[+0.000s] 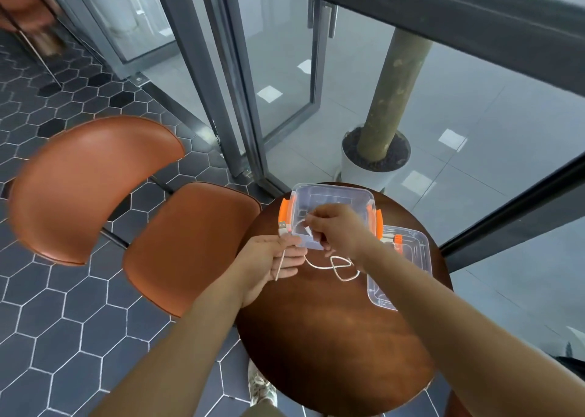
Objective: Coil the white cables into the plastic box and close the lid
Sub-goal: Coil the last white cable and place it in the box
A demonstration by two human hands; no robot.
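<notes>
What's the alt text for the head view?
Both hands hold a white cable at an open clear plastic box on a round wooden table: left hand grips near one end, right hand pinches it over the box, slack looping on the table. The lid lies to the right, an orange chair to the left.

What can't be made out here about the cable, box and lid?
Head view only.
1. Plastic box interior, near half: the right hand covers it.
2. Lid: the right forearm hides its middle.
3. White cable plug by the left hand: too small to identify.
</notes>
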